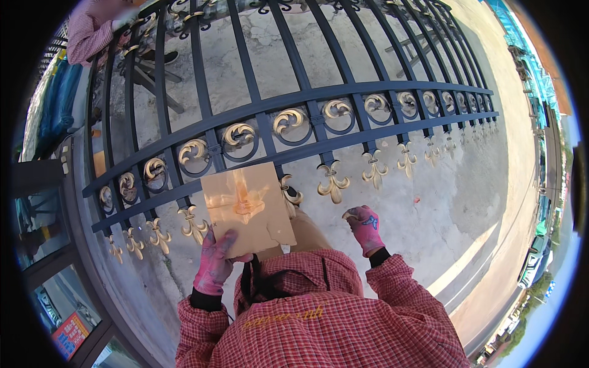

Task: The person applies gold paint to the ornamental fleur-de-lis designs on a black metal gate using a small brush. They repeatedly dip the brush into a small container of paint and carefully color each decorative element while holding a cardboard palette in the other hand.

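Note:
My left hand point(215, 260), in a dirty pink glove, grips the lower left edge of a piece of cardboard point(264, 227). An orange-gold smear marks the cardboard's upper middle. Behind it stretches a dark metal railing point(264, 153) with gold-coloured scrolls inside its rings. Gold fleur-de-lis tips point(333, 183) point toward me from its near edge; the cardboard covers part of that row. My right hand point(366, 230), also in a stained pink glove, is closed and apart from the railing. What its fingers hold, if anything, is hidden.
At the far left, another person in a checked sleeve point(92, 37) has a gloved hand point(124, 22) at the railing. Trestle legs point(156, 86) stand under the bars. Glass-paned doors point(46, 230) are at my left, near blue-green wrapped bundles point(58, 98).

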Available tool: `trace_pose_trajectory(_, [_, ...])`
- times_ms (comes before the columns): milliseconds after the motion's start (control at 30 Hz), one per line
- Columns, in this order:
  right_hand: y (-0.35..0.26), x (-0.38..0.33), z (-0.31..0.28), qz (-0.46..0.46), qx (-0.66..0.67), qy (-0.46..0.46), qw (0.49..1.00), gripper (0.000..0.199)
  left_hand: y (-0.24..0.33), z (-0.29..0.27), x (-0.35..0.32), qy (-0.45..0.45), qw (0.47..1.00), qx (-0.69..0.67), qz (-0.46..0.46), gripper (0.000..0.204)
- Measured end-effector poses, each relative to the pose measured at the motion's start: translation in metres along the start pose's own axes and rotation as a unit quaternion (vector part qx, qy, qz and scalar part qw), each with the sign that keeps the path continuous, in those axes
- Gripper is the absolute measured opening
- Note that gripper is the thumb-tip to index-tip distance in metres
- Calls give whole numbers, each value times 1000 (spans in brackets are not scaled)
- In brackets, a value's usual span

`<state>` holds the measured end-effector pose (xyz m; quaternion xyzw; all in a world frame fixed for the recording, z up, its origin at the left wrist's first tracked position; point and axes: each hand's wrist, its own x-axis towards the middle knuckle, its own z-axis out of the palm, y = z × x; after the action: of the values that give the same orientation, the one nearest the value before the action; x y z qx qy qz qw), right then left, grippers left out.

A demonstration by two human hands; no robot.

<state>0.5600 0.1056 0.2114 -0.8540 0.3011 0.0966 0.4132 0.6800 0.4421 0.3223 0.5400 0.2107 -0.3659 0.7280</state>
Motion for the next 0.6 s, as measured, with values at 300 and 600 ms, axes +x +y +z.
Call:
trace_pose_trajectory(300, [-27, 64, -21, -109, -307, -19, 945, 16, 9, -7, 1, -22, 1000, 20, 2, 50])
trace_pose_trajectory(600, [-34, 65, -21, -112, -267, 5, 957, 20, 8, -15, -4, -12, 1000, 28, 4, 51])
